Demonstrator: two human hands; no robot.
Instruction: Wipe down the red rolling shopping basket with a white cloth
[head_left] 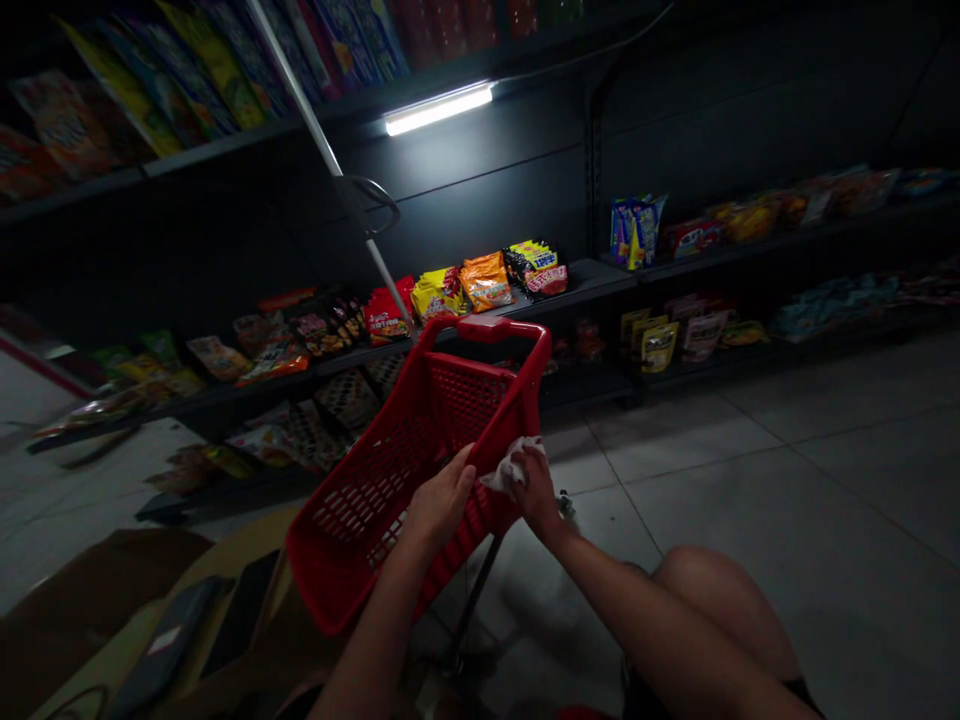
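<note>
A red plastic shopping cart point(480, 395) stands tilted across the middle of the view, its basket walls pierced with holes. My left hand point(442, 495) grips the near rim of the basket, fingers closed over the edge. Just to its right, my right hand point(534, 488) presses a crumpled white cloth point(510, 468) against the cart's outer side, close to the handle end. The fingers are bunched around the cloth. Part of the cart's leg and a wheel show below; the rest of its underside is dark.
Shelves point(600, 280) with packaged snacks and bagged noodles point(486, 282) run behind the cart. A white pole point(322, 140) leans in front of them. At lower left a cardboard box point(105, 570) and a round-edged surface carry dark flat devices point(169, 640). Tiled floor point(750, 460) lies right.
</note>
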